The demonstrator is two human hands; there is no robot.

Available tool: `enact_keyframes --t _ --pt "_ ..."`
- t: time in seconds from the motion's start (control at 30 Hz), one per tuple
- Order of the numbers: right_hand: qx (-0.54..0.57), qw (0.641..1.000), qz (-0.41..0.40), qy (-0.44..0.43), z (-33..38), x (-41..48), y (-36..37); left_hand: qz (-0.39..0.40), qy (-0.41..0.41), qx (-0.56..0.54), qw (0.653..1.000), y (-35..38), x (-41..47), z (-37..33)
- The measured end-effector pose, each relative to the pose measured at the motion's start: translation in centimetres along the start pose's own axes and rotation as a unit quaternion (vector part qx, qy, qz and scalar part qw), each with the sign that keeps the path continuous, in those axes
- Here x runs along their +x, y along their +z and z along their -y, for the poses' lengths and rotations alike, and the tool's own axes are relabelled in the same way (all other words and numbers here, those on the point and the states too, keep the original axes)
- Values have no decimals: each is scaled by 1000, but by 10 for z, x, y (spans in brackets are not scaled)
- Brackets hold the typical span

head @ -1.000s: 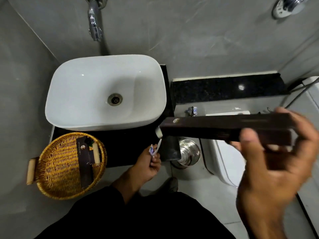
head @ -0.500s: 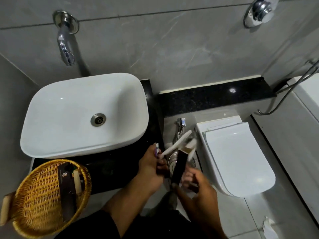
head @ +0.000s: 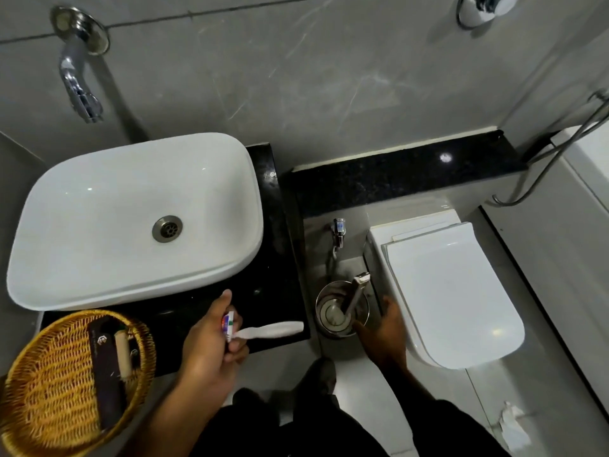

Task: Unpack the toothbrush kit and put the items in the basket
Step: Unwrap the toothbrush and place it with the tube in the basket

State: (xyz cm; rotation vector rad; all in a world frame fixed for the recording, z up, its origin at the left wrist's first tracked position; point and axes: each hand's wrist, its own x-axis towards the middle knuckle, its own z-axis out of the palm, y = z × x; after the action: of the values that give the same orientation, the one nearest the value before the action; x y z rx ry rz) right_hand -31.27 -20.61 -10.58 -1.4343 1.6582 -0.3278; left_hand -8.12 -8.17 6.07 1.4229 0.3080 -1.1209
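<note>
My left hand point(head: 207, 354) is closed around a white toothbrush point(head: 273, 329) and a small toothpaste tube point(head: 228, 323), above the black counter's front edge. The toothbrush points right. The wicker basket point(head: 49, 397) sits at the lower left, to the left of that hand, and holds a dark box point(head: 105, 374) and a cream stick-like item point(head: 122, 354). My right hand point(head: 385, 334) hovers with fingers spread beside a steel bin point(head: 321, 303) on the floor. The dark kit box point(head: 357, 290) stands tilted inside that bin, apart from the fingers.
A white basin point(head: 131, 219) sits on the black counter point(head: 273, 258), under a wall tap point(head: 79, 84). A white toilet point(head: 445, 291) with its lid down stands right of the bin. A crumpled tissue point(head: 510, 427) lies on the floor.
The toothbrush came out of the kit box into my left hand. My right hand lowered the box into the steel bin and let go.
</note>
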Motion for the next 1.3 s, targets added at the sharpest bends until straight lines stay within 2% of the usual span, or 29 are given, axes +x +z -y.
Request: enact_keyframes --t 0.13,0.2,0.27,0.37,0.43,0.47,0.53,0.6,0.7,0.8,0.87,0.93,1.0,1.13,1.23,1.3 --pt "6 1000 -2 -2 -1 -29 -11 1 46 75 996 -16 -3 5" --pt "55 997 49 -14 20 -53 -21 20 65 121 990 -20 -6 4" --pt "155 972 178 4 60 -83 -26 51 77 187 978 -25 -7 -1" --pt "234 882 408 33 124 -130 -27 111 94 240 960 -32 -8 -10" --pt "222 835 502 38 153 -154 -20 133 107 253 952 -39 -9 -19" --pt "216 825 520 38 164 -164 -15 137 115 256 950 -43 -9 -23" --pt "208 817 535 48 181 -179 -3 140 120 242 952 -54 -10 -31" --pt "201 814 541 54 189 -188 5 134 108 183 968 -63 -11 -40" --pt "200 811 546 56 201 -200 27 118 74 -5 990 -87 -11 -64" --pt "192 827 526 47 214 -216 57 88 64 -204 973 -135 -5 -93" --pt "185 844 503 35 218 -224 75 68 49 -268 960 -170 1 -105" --pt "180 857 482 35 222 -230 94 51 24 -286 956 -204 7 -110" --pt "171 864 471 44 225 -235 116 24 5 -247 969 -232 15 -110" --pt "125 885 446 46 224 -238 171 -64 28 -52 996 -272 32 -97" --pt "65 913 402 30 221 -237 219 -106 47 114 987 -297 47 -86" --pt "31 930 367 5 221 -239 249 -85 52 230 968 -314 59 -80"
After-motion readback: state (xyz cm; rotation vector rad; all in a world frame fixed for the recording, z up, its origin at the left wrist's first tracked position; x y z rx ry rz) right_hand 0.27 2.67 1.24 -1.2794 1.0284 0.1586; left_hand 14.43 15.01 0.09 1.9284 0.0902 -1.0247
